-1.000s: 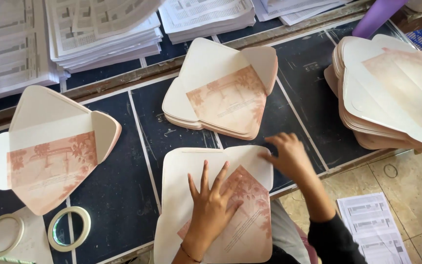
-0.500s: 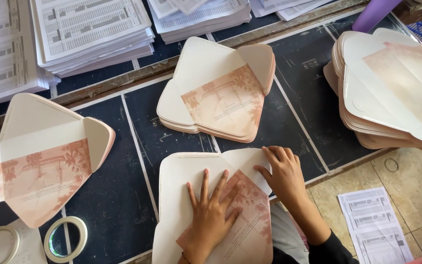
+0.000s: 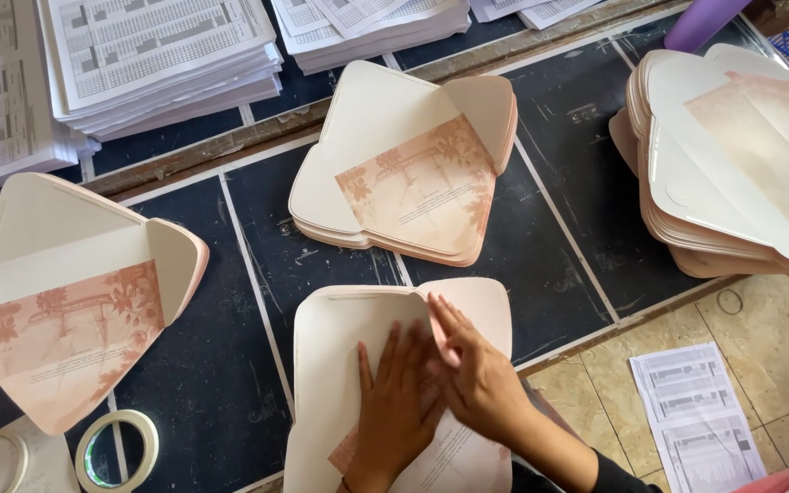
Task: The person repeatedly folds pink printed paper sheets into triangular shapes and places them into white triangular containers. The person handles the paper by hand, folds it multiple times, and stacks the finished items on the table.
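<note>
A cream envelope blank (image 3: 340, 347) with a pink floral panel lies unfolded on the dark table (image 3: 541, 256) right in front of me. My left hand (image 3: 396, 402) lies flat on its middle, fingers spread. My right hand (image 3: 475, 372) presses flat across the blank's right side, fingers pointing up-left and overlapping my left fingertips, covering most of the pink panel. Neither hand grips anything.
A stack of half-folded envelopes (image 3: 408, 164) sits just beyond, another (image 3: 66, 292) at the left, and a tall stack of blanks (image 3: 732, 155) at the right. Piles of printed sheets (image 3: 157, 55) line the far edge. Tape rolls (image 3: 116, 447) lie bottom left; printed sheets (image 3: 696, 411) lie on the floor.
My right hand moved from the blank's upper right flap inward and down onto the pink panel, beside my left hand. The left hand stayed put.
</note>
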